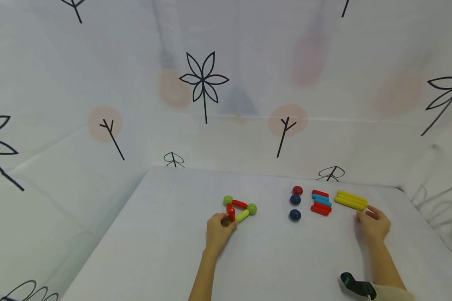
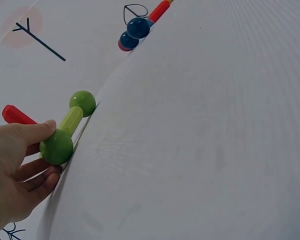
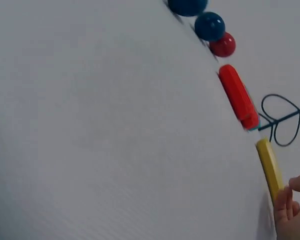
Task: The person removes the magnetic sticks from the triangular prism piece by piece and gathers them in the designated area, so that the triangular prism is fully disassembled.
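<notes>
My left hand (image 1: pixel 219 232) holds a green ball (image 2: pixel 57 147) at the near corner of a small frame of balls and rods, thumb on one side and fingers on the other. A lime rod (image 2: pixel 71 120) joins this ball to another green ball (image 1: pixel 252 208). Farther back, a red rod (image 1: pixel 240 204) runs between that ball and a third green ball (image 1: pixel 227 200). One more red rod (image 1: pixel 232 214) sticks up by the left fingers. At the right, my right hand (image 1: pixel 375 225) pinches the near right end of a yellow rod (image 3: pixel 270 167) in the yellow group; its fingertips partly hide that end.
Between the hands lie two dark blue balls (image 1: pixel 295 215) and a red ball (image 1: pixel 297 190) in a column. Beside them are red rods (image 1: pixel 320 210) and blue rods (image 1: pixel 321 197) in a row. A black strapped device (image 1: pixel 355 286) sits at the right sleeve. Patterned cloth (image 1: pixel 226 138) stands behind the white table (image 1: pixel 154 259).
</notes>
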